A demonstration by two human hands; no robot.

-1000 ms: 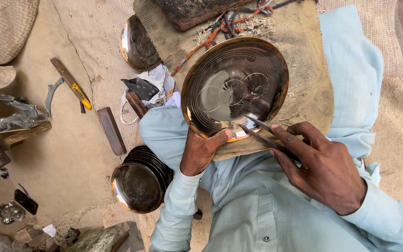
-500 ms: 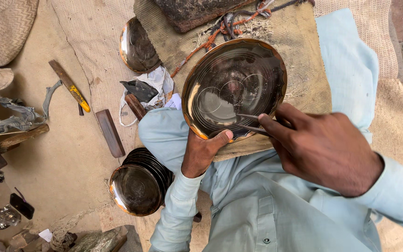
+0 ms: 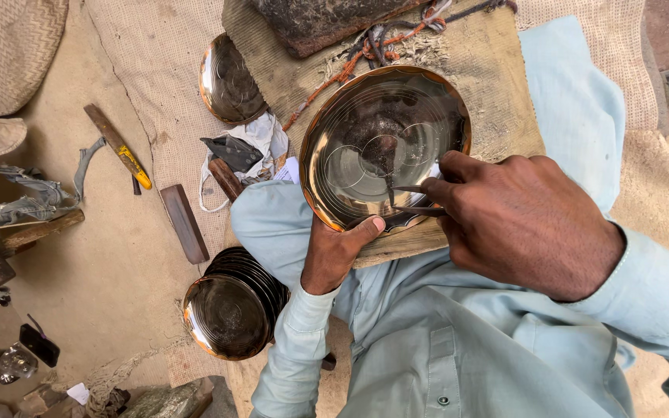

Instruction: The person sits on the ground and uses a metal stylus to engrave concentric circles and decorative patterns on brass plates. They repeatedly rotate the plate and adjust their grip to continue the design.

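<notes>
A round brass plate (image 3: 385,147) rests tilted on a burlap-covered block (image 3: 497,93) in front of the person. The left hand (image 3: 338,251) grips the plate's near rim, thumb pressed over the edge. The right hand (image 3: 524,220) pinches a thin metal scribing tool (image 3: 408,197), its points touching the plate's inner face among concentric circles. A stack of similar plates (image 3: 234,310) sits beside the left forearm; another plate (image 3: 230,81) lies farther off.

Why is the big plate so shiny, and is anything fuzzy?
Head view: soft daylight glares off the brass plate held by the left hand; the right hand, close to the camera with its pointed tool, looks oversized; the picture's edges bend slightly; nothing badly blurred.
</notes>
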